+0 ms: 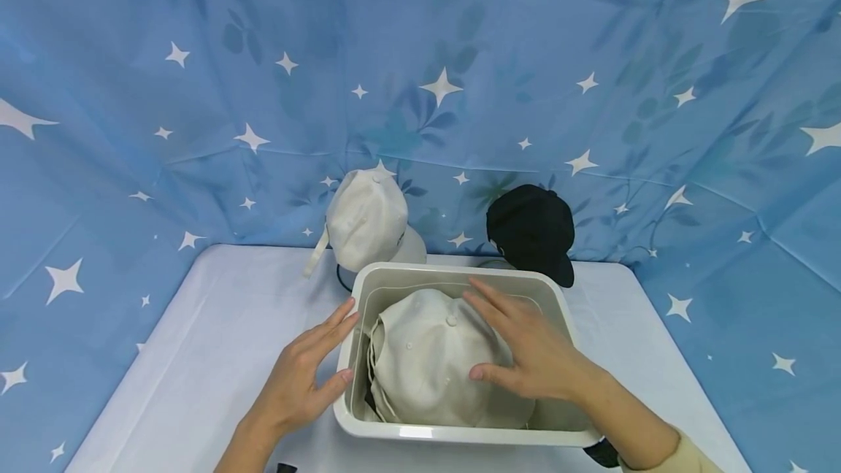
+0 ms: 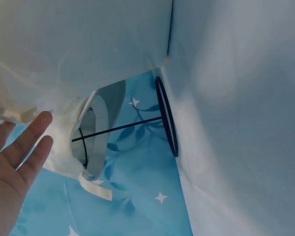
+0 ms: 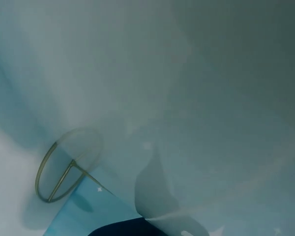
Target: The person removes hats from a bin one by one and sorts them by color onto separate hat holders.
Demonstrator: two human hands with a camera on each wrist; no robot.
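Note:
A cream cap (image 1: 434,356) lies crown up inside a pale grey plastic bin (image 1: 388,430), with more fabric edges showing beneath its left side. My left hand (image 1: 298,378) is at the bin's left rim, fingers extended and spread, fingertips at the edge. Over the right part of the cap, my right hand (image 1: 532,349) has its fingers stretched out and thumb apart; whether it touches the cap is unclear. In the left wrist view, fingers (image 2: 27,142) of the left hand appear near the bin's side. The right hand is not visible in the right wrist view.
Behind the bin, a white cap (image 1: 368,217) hangs on a black wire stand (image 2: 167,118). A black cap (image 1: 532,228) sits at back right, near a gold-coloured ring base (image 3: 39,177). A dark item (image 1: 603,452) shows by the bin's front right corner. Blue starred cloth (image 1: 420,122) surrounds the white table (image 1: 217,327).

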